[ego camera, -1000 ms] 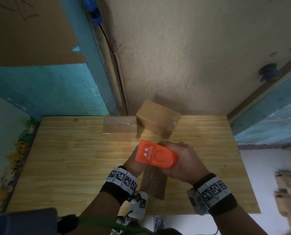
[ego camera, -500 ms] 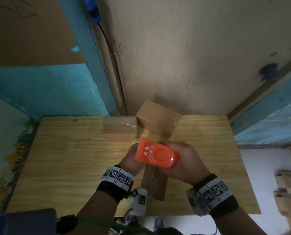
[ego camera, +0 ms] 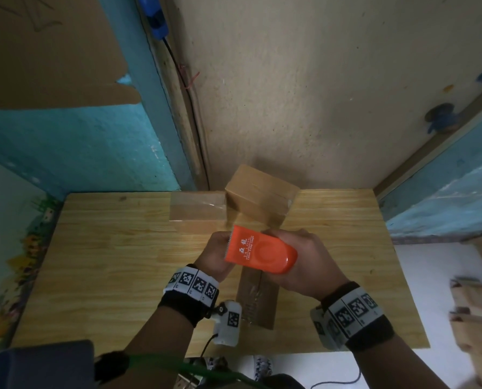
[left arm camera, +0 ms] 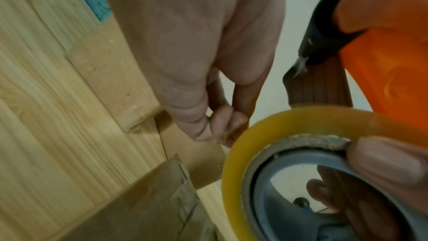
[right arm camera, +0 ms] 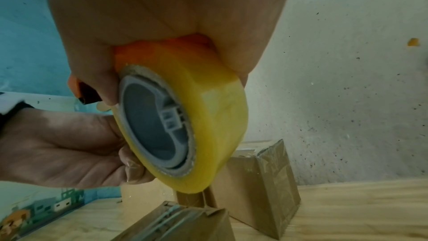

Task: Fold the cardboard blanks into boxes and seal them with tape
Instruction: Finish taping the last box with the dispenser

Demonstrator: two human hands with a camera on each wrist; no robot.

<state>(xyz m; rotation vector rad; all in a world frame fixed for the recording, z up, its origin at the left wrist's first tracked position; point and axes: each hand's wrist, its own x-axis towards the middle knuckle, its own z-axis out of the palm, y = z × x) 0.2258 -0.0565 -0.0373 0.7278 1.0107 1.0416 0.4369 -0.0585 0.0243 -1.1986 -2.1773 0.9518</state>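
Hands: right (ego camera: pixel 310 265) grips orange tape dispenser (ego camera: pixel 259 252); left (ego camera: pixel 216 255) pinches tape end (above box (ego camera: pixel 258 299)).

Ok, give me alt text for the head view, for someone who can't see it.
Right hand holds an orange tape dispenser above a taped cardboard box on a wooden table, while the left hand works at its serrated end. Two more boxes sit at the far edge.

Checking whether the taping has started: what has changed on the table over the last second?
Almost nothing. The right hand still grips the orange tape dispenser, which has tipped only slightly; the left hand still picks at its serrated end. The box beneath them and the two boxes at the back stayed put.
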